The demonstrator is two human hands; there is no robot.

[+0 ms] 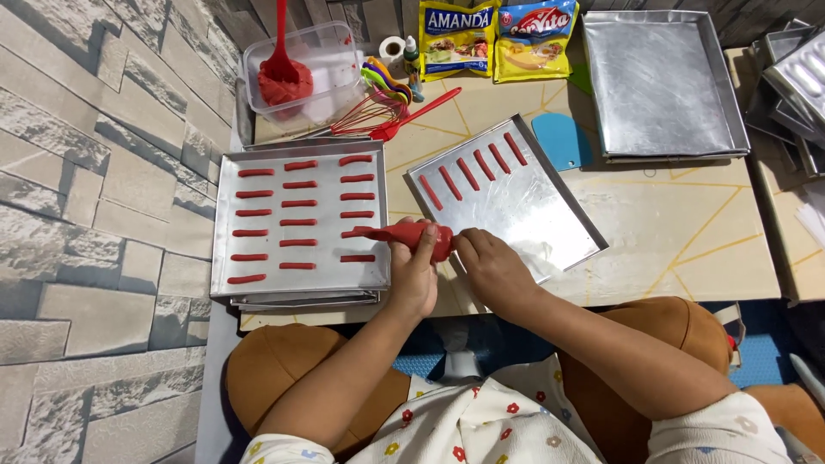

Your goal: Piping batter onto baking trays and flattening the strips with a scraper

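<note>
Head view, nearest: a white floral garment [481,425] is seen at the bottom edge, with two brown cushions [284,369] under the near edge of the table [687,232].
Left hand [414,273]: it is closed around the middle of a red piping bag [411,236], held over the near part of the table between the two trays.
Right hand [491,266]: its fingers are pinched on the wide back end of the piping bag; both hands are clamped on the same bag, close together.
Piping bag: it is held roughly level, its tip pointed toward the left tray and lying at that tray's right edge.
Left tray [225,258]: a metal tray is set at the table's left edge on top of other trays; three columns of short red dough strips [297,222] are laid on it.
Middle tray [524,206]: it is placed at an angle near the table's centre, with a row of red strips [473,172] along its far edge; the rest is bare metal.
Far left corner: a clear container [337,51] with red dough and a red spatula [280,47] is seen, with a red whisk [378,116] and coloured measuring spoons [387,79] beside it.
Far edge: two yellow packets [497,39] are stood upright, with an empty tray [662,82] on their right and a blue scraper [560,140] in front.
</note>
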